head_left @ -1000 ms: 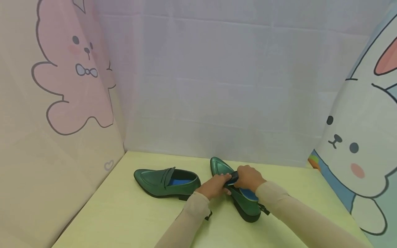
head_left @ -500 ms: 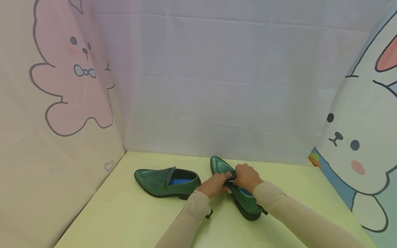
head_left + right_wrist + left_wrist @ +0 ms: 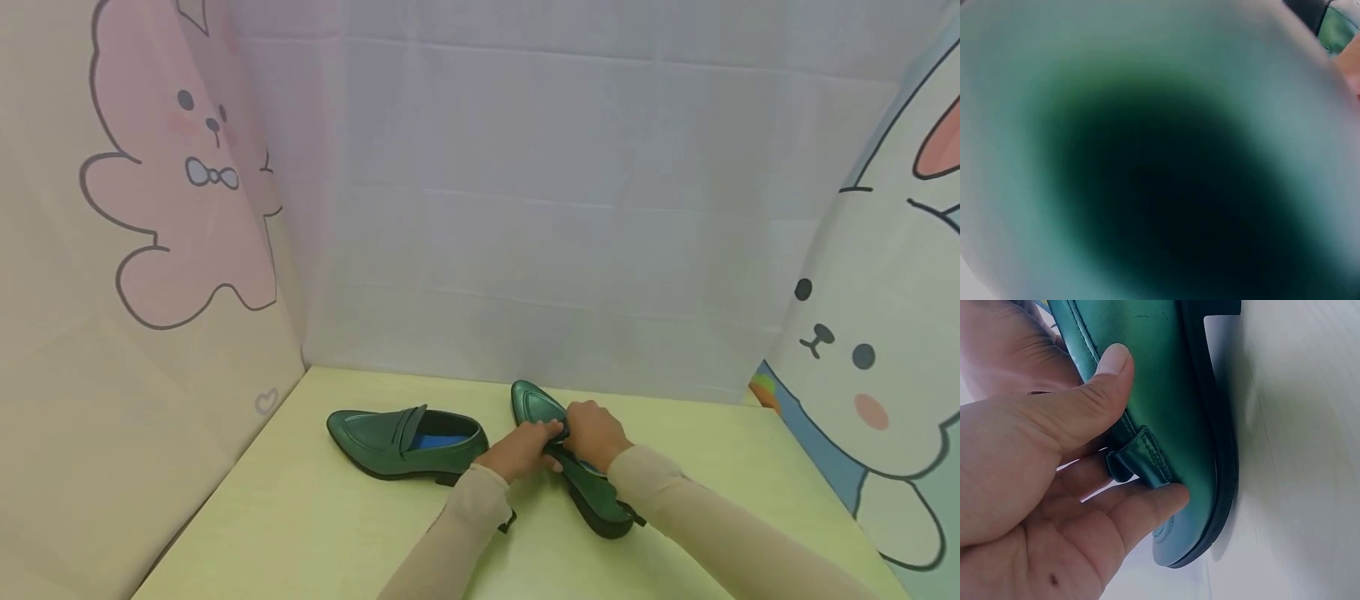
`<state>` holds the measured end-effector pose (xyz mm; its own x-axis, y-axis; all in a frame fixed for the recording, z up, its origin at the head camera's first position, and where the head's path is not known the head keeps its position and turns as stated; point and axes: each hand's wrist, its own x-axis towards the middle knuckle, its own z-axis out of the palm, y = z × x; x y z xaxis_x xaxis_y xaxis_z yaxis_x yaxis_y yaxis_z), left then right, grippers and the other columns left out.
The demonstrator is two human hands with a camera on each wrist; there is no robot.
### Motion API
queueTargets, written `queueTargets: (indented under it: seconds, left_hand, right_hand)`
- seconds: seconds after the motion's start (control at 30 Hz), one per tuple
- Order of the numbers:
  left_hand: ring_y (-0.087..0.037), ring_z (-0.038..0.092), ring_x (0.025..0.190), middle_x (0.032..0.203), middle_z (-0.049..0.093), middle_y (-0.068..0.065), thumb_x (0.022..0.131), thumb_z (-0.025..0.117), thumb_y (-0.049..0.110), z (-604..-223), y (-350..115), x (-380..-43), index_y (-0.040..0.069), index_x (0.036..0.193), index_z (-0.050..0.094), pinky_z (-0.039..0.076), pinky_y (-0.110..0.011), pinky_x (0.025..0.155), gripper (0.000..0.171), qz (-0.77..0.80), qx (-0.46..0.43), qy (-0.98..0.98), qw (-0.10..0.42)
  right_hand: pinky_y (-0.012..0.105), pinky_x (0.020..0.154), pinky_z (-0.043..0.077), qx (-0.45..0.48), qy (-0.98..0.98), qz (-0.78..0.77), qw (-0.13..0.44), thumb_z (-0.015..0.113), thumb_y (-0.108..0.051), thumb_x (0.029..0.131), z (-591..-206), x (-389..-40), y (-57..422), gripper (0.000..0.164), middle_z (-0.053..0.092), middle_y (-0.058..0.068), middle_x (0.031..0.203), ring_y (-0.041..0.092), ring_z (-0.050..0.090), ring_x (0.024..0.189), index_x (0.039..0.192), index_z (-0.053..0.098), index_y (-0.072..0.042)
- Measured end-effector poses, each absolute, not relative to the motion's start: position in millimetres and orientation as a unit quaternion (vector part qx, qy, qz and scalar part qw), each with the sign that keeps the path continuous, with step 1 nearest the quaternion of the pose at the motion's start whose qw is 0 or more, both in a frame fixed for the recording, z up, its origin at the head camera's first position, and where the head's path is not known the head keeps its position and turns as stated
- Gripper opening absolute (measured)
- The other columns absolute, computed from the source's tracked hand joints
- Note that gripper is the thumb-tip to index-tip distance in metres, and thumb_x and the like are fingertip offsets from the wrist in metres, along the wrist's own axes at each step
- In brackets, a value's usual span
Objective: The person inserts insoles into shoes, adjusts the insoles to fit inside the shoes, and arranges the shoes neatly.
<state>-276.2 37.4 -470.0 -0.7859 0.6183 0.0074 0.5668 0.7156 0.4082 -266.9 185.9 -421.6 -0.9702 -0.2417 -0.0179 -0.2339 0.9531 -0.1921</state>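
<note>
Two green penny loafers are on the pale yellow table. The right-hand loafer [image 3: 596, 500] points its toe away to the upper left. On its near side, my left hand [image 3: 517, 450] grips the shoe by the opening. The left wrist view shows the thumb pressed against the loafer's side [image 3: 1166, 394], and the other fingers around the raised strap end [image 3: 1144, 456]. My right hand [image 3: 597, 435] holds the top of the same shoe by its tongue, fingers curled; their tips are hidden. Blurred green and black fill most of the right wrist view.
The other loafer [image 3: 367, 442] lies to the left with its toe leftward and blue insole showing, close to my left wrist. A pale table [image 3: 300, 533] carries both shoes. White cloth [image 3: 525, 208] hangs behind, with printed cartoon curtains on both sides.
My right hand has shifted slightly left over the loafer, covering more of the dark tongue and of the blue insole. The left hand keeps its grip, and the other loafer has not moved.
</note>
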Motion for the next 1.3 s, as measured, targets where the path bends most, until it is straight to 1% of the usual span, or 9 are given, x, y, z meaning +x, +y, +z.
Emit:
queueTargets:
  seconds: [0.2, 0.47, 0.67, 0.93, 1.3]
  left_hand:
    - [-0.013, 0.044, 0.122, 0.139, 0.046, 0.000, 0.083, 0.066, 0.034, -466, 38, -274, 0.014, 0.142, 0.040, 0.037, -0.021, 0.095, 0.067, 0.200, 0.316, 0.925, 0.067]
    - [-0.011, 0.047, 0.118, 0.136, 0.048, 0.000, 0.080, 0.069, 0.034, -471, 37, -274, 0.014, 0.140, 0.042, 0.038, -0.019, 0.092, 0.069, 0.203, 0.317, 0.924, 0.066]
    - [-0.011, 0.047, 0.118, 0.136, 0.048, -0.001, 0.080, 0.069, 0.033, -471, 37, -275, 0.012, 0.140, 0.043, 0.038, -0.019, 0.092, 0.069, 0.208, 0.324, 0.921, 0.055]
    - [-0.010, 0.048, 0.117, 0.136, 0.048, 0.000, 0.081, 0.069, 0.033, -469, 36, -273, 0.014, 0.140, 0.042, 0.039, -0.019, 0.091, 0.068, 0.212, 0.318, 0.922, 0.063]
    - [-0.011, 0.047, 0.118, 0.137, 0.048, -0.001, 0.081, 0.068, 0.032, -469, 36, -273, 0.013, 0.140, 0.041, 0.038, -0.019, 0.092, 0.068, 0.212, 0.323, 0.920, 0.061]
  right_hand:
    - [0.034, 0.051, 0.050, -0.134, 0.987, -0.093, -0.003, 0.074, -0.012, 0.077, -422, -264, 186, 0.017, 0.058, 0.007, 0.069, 0.022, 0.059, 0.059, 0.080, 0.060, -0.002]
    - [0.035, 0.051, 0.050, -0.138, 0.985, -0.098, -0.026, 0.073, -0.010, 0.077, -429, -259, 184, 0.016, 0.058, 0.009, 0.068, 0.024, 0.059, 0.058, 0.079, 0.061, 0.000]
    - [0.034, 0.050, 0.050, -0.138, 0.984, -0.103, -0.032, 0.073, -0.010, 0.077, -431, -260, 184, 0.015, 0.057, 0.007, 0.067, 0.023, 0.058, 0.057, 0.079, 0.061, -0.001]
    - [0.033, 0.050, 0.049, -0.146, 0.983, -0.111, -0.024, 0.072, -0.010, 0.078, -434, -264, 185, 0.015, 0.056, 0.007, 0.067, 0.021, 0.058, 0.057, 0.079, 0.060, -0.002]
    - [0.033, 0.050, 0.049, -0.160, 0.981, -0.103, -0.036, 0.069, -0.006, 0.079, -441, -267, 185, 0.010, 0.056, 0.006, 0.067, 0.021, 0.058, 0.057, 0.077, 0.060, -0.003]
